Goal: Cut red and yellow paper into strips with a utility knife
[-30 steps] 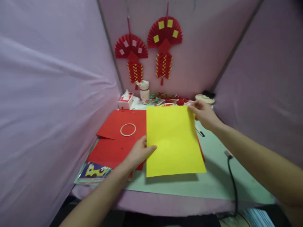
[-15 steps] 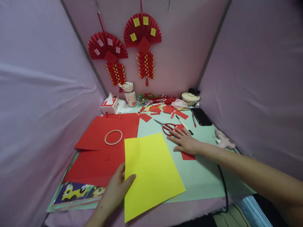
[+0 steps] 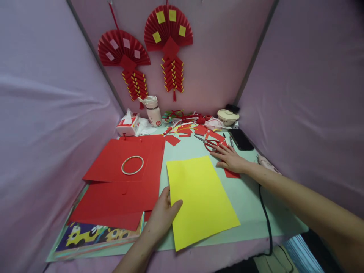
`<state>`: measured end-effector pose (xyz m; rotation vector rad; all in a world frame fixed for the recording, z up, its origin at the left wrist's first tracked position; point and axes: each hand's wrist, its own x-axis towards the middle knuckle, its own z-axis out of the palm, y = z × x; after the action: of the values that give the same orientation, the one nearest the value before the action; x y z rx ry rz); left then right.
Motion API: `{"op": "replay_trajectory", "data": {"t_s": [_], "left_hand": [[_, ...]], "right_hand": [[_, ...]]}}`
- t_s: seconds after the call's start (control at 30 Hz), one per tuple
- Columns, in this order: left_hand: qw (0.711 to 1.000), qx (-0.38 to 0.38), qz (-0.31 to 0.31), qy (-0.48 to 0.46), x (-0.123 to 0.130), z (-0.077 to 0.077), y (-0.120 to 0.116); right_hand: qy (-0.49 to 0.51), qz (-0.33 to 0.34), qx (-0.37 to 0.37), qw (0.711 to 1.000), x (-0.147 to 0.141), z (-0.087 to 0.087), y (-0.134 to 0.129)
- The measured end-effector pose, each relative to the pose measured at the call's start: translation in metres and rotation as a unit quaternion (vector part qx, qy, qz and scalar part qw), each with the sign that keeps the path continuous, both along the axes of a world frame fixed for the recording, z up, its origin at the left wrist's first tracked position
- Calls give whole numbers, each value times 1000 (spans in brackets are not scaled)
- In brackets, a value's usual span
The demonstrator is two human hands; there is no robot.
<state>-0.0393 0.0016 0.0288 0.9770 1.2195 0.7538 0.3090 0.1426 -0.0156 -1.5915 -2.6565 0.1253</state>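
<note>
My left hand (image 3: 166, 212) grips the left edge of a yellow sheet of paper (image 3: 201, 201), thumb on top and fingers hidden beneath. The sheet is tilted over the front middle of the table. Farther right, my right hand (image 3: 229, 159) lies flat with fingers spread on a red paper piece (image 3: 232, 174). Its fingertips are by the red handles of the scissors (image 3: 211, 145), whose blades point to the back left. On the left, a pale ring (image 3: 132, 173) rests on large red sheets (image 3: 113, 201).
At the back stand a tissue box (image 3: 127, 126), a white bottle (image 3: 154, 113) and a lidded bowl (image 3: 227, 117), with red scraps (image 3: 172, 140) before them. A phone (image 3: 241, 139) and a glue gun (image 3: 267, 164) lie right, a black cable (image 3: 265, 216) nearer. Red fan decorations (image 3: 168, 32) hang behind.
My left hand has carried the yellow sheet rightward, off the red sheets. My right hand has slid the red piece and scissors away and to the right.
</note>
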Motion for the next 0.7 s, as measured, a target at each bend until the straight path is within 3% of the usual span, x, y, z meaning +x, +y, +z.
{"op": "replay_trajectory", "data": {"t_s": [0.17,0.27,0.37,0.5,0.6,0.7], "left_hand": [[1000,12,14,-17,5,-10,7],[999,-14,33,-21,3,-5,10],[997,-39,58,-45,0,-1,12],[993,-44,74,-84,-2,-3,15],[992,-37,73,-94,-3,-6,18],[992,-38,80,-93,-4,-9,21]], "right_hand": [[94,-37,61,993,-26,32,-26],[182,-6,62,981,-43,54,-72],[242,67,41,967,-53,63,-130],[216,114,125,962,-60,44,-183],[242,95,197,945,-64,22,-197],[269,93,203,937,-69,8,-197]]}}
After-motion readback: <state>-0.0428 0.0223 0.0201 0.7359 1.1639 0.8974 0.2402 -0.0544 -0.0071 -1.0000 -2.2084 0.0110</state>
